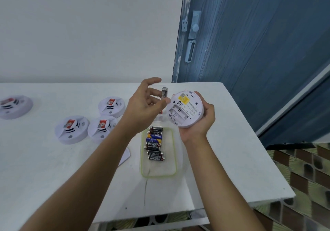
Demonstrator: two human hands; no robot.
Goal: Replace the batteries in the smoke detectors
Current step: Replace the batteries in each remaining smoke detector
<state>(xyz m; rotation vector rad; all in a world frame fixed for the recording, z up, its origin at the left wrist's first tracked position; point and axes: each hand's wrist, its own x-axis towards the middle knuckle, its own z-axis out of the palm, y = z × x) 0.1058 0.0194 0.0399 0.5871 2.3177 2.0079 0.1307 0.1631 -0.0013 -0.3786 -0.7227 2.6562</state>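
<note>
Left fingers (159, 105) pinch battery (164, 93) beside detector (185, 109); right fingers (197, 94) cradle it.

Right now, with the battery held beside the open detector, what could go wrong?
The left hand pinches the battery by its lower part; it might slip onto the table. The right hand alone holds the detector in the air, so pressing the battery in could tilt it.

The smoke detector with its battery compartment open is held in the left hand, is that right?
No. The head view shows the smoke detector with its battery compartment open held in the right hand; the left hand pinches a battery.
</note>
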